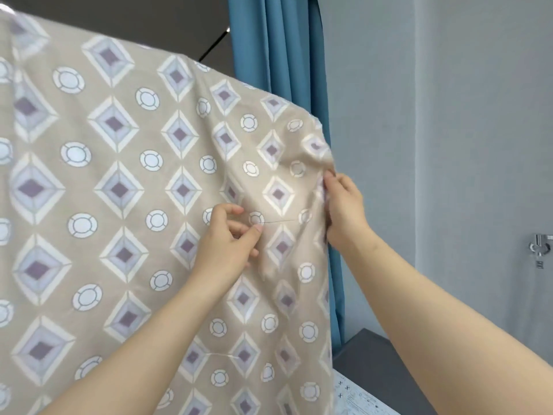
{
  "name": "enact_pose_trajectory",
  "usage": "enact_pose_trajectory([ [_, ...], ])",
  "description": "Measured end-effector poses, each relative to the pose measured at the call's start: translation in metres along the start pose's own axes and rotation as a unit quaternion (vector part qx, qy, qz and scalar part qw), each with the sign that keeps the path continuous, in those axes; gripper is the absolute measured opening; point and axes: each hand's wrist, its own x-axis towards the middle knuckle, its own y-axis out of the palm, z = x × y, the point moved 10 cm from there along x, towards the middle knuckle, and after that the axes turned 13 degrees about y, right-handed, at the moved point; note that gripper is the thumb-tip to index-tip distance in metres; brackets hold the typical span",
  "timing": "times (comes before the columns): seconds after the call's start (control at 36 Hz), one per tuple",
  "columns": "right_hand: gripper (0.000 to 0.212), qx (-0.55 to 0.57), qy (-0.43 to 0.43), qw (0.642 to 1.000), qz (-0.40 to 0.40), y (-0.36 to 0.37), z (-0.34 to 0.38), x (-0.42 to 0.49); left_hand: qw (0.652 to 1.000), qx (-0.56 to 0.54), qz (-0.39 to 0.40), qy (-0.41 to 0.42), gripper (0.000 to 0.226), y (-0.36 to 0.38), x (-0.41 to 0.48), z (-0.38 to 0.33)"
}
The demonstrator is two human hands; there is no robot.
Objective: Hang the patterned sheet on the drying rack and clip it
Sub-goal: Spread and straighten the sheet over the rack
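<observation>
The patterned sheet [125, 187], beige with purple diamonds and white circles, hangs draped over the drying rack and fills most of the view. The rack's rail lies hidden under the sheet's top fold. My left hand [227, 238] pinches a thin loose thread against the cloth, and the thread runs taut to the right. My right hand [344, 205] grips the sheet's right edge just below the top corner, bunching the fabric there. No clip is in sight.
A blue curtain [269, 49] hangs right behind the sheet's upper right corner. A pale grey wall [449, 115] with a metal fitting [540, 245] stands to the right. A dark grey surface [377, 363] and a printed white sheet [362, 398] lie at the lower right.
</observation>
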Motion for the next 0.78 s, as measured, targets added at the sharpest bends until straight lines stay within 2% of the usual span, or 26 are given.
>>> enact_pose_trajectory([
  [0.06,0.029,0.059,-0.038,0.997,-0.021,-0.017,0.020,0.003,1.000,-0.001,-0.001,0.005,0.028,-0.003,0.001,-0.002],
  [0.08,0.026,0.046,-0.032,0.998,-0.011,-0.018,0.021,0.005,1.000,-0.002,-0.001,0.008,0.027,-0.004,0.001,-0.003],
  [0.14,0.017,-0.053,0.044,0.997,0.039,-0.010,-0.005,0.008,1.000,-0.001,0.002,0.010,0.025,-0.004,-0.001,-0.004],
  [0.22,0.025,-0.199,0.173,0.959,0.108,-0.004,-0.073,-0.005,1.000,0.003,0.005,0.005,0.025,-0.004,-0.005,0.001],
  [0.28,0.031,-0.197,0.235,0.941,0.143,-0.003,-0.112,-0.017,1.000,0.020,0.014,0.005,0.025,-0.004,-0.008,0.002],
  [0.36,0.027,-0.151,0.289,0.925,0.193,0.005,-0.145,-0.034,0.999,0.029,0.031,0.000,0.026,-0.004,-0.014,0.005],
  [0.44,0.032,-0.111,0.284,0.924,0.231,0.014,-0.156,-0.042,0.999,0.031,0.040,-0.013,0.027,-0.006,-0.022,0.011],
  [0.53,0.032,-0.093,0.269,0.930,0.232,0.018,-0.162,-0.044,0.999,0.024,0.035,-0.023,0.026,-0.010,-0.030,0.020],
  [0.58,0.046,-0.073,0.276,0.932,0.224,0.017,-0.167,-0.040,0.999,0.013,0.027,-0.027,0.026,-0.014,-0.035,0.026],
  [0.64,0.066,-0.049,0.264,0.945,0.187,0.012,-0.165,-0.028,0.999,0.013,0.022,-0.027,0.026,-0.018,-0.037,0.031],
  [0.67,0.069,-0.039,0.251,0.953,0.165,0.009,-0.158,-0.021,0.999,0.016,0.020,-0.026,0.026,-0.020,-0.037,0.033],
  [0.72,0.064,-0.040,0.221,0.961,0.160,0.014,-0.140,-0.011,0.999,0.023,0.019,-0.023,0.026,-0.022,-0.033,0.034],
  [0.78,0.049,-0.044,0.190,0.966,0.171,0.027,-0.115,-0.006,0.999,0.021,0.019,-0.021,0.026,-0.020,-0.027,0.030],
])
